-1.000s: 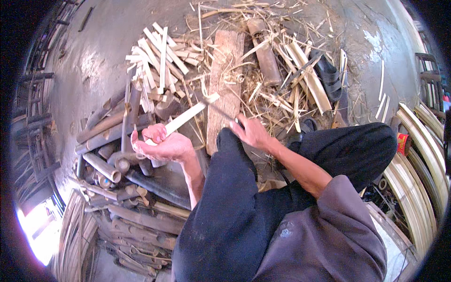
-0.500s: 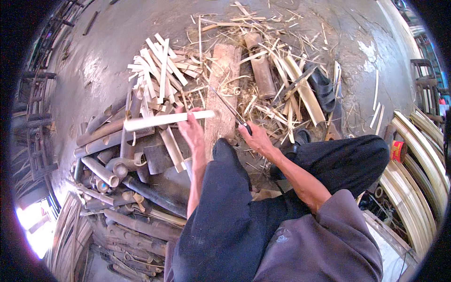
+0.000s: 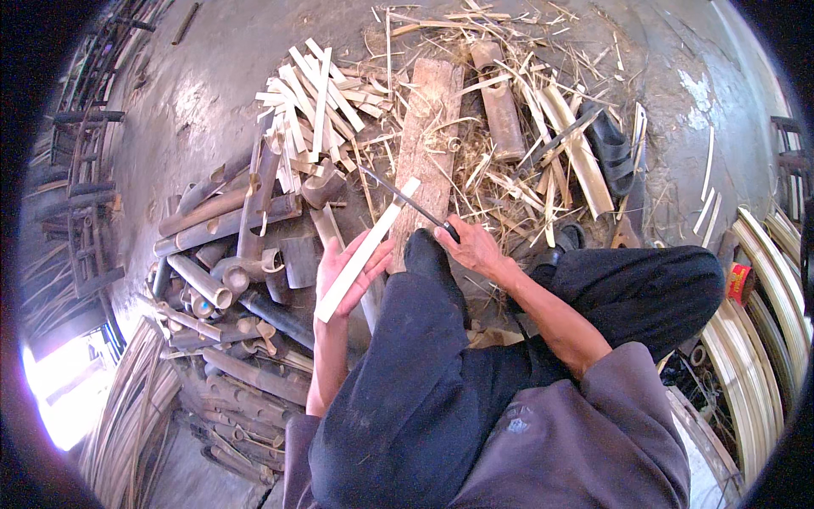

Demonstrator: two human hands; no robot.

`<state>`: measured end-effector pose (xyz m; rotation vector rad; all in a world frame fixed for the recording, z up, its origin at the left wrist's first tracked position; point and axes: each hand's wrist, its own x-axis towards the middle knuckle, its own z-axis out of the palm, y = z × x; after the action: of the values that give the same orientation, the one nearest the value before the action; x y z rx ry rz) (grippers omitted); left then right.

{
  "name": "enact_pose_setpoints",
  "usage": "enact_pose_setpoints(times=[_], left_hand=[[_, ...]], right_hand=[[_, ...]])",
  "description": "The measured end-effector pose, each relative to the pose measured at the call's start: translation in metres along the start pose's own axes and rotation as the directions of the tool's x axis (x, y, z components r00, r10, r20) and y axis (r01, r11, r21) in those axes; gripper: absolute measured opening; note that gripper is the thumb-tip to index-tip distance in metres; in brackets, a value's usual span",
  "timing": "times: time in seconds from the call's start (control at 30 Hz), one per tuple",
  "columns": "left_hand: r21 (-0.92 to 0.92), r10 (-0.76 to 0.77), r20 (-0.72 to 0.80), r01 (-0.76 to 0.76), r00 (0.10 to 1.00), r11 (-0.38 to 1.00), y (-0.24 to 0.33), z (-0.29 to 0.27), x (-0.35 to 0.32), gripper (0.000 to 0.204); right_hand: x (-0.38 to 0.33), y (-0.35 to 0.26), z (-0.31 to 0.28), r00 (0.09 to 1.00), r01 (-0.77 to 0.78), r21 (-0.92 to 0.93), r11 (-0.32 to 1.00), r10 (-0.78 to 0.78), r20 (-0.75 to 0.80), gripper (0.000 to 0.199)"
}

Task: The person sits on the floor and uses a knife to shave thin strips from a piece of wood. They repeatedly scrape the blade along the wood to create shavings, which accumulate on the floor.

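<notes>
A pale flat bamboo strip (image 3: 366, 252) lies slantwise across the palm of my left hand (image 3: 333, 270), whose fingers are loosely extended beneath it. My right hand (image 3: 477, 248) is closed around the dark handle of a knife (image 3: 405, 197). The narrow blade points up and left and crosses the strip's far end. Whether the blade touches the strip I cannot tell. Both hands are above the near end of a worn wooden board (image 3: 428, 119), close to my dark-clad foot (image 3: 428, 263).
A heap of pale cut strips (image 3: 318, 93) lies left of the board. Bamboo tube pieces (image 3: 225, 220) are piled at left. Right of the board are a bamboo section (image 3: 504, 123), shavings, split lengths and a black sandal (image 3: 610, 148). Long bamboo slats (image 3: 750, 365) stand at far right.
The strip has swung from nearly level to a steep slant, and my left hand has turned palm up beneath it. The knife stays in my right hand. The whole view has shifted slightly.
</notes>
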<state>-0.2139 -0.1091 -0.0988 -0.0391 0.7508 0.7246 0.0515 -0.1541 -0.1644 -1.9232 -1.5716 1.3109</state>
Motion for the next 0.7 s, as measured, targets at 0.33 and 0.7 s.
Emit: enact_pose_setpoints(times=[0.33, 0.7], left_hand=[[0.315, 0.986, 0.024, -0.938, 0.162, 0.146, -0.024, 0.064, -0.004, 0.037], [0.526, 0.993, -0.110, -0.850, -0.040, 0.024, -0.009, 0.121, 0.032, 0.044]], right_hand=[[0.003, 0.001, 0.019, 0.992, 0.059, 0.016, 0.998, -0.057, -0.109, 0.048], [0.006, -0.045, -0.001, 0.995, 0.096, 0.057, 0.994, -0.093, -0.040, 0.044]])
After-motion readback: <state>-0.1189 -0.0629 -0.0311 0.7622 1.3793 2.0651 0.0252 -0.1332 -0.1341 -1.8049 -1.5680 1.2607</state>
